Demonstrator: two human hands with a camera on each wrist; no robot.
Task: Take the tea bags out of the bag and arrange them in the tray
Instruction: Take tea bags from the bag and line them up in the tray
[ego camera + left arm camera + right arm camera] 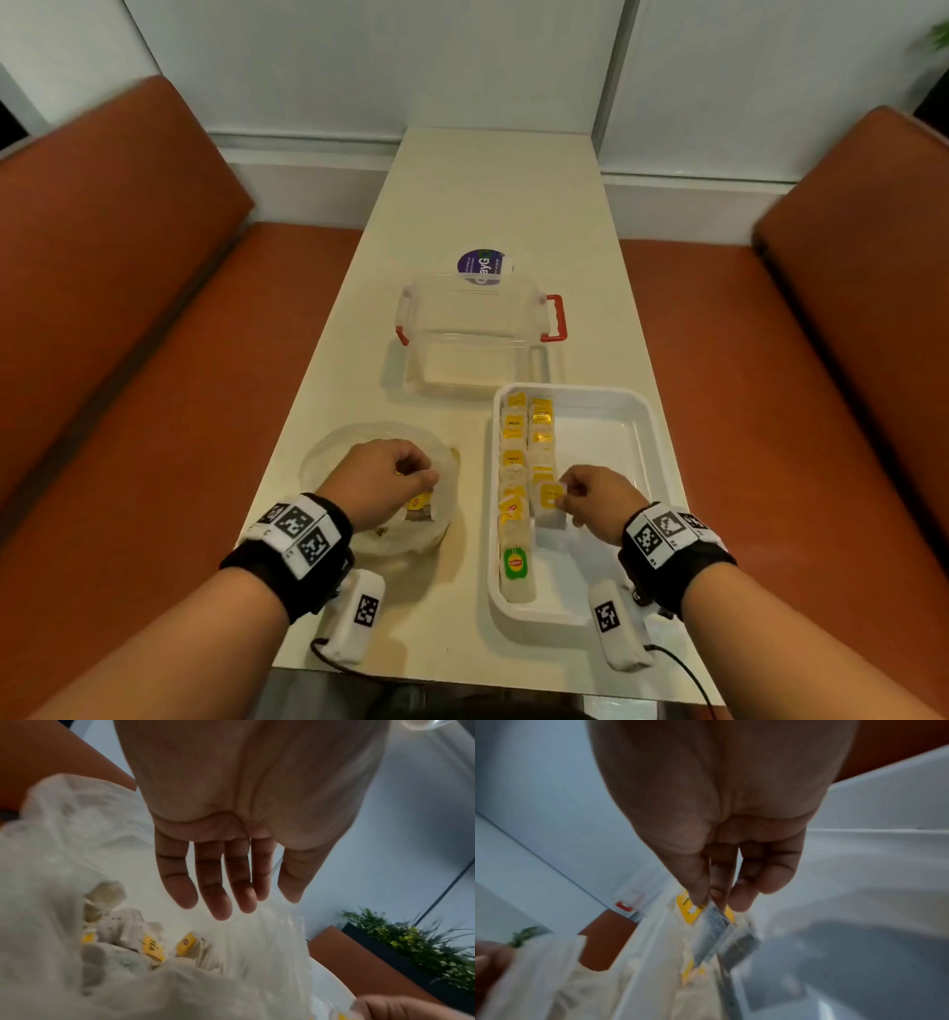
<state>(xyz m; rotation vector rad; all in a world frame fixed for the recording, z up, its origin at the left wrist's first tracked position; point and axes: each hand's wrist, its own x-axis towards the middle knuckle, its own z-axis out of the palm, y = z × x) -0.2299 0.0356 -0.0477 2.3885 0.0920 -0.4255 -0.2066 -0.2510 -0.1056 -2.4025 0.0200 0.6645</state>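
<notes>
Right fingers (700, 882) pinching a tea bag (548, 501) over the tray (637, 411), left fingers (218, 882) relaxed above the bag (328, 457)

A glossy white plastic tray (606, 614) is seen on the smooth, matt cream worktop (462, 195); left of the tray, a thin crinkled translucent plastic bag (328, 452) (papery tea bags (123, 923) inside).

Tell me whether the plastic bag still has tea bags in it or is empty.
Not empty. The left wrist view shows several tea bags with yellow tags lying inside the open plastic bag, below the left hand.
</notes>
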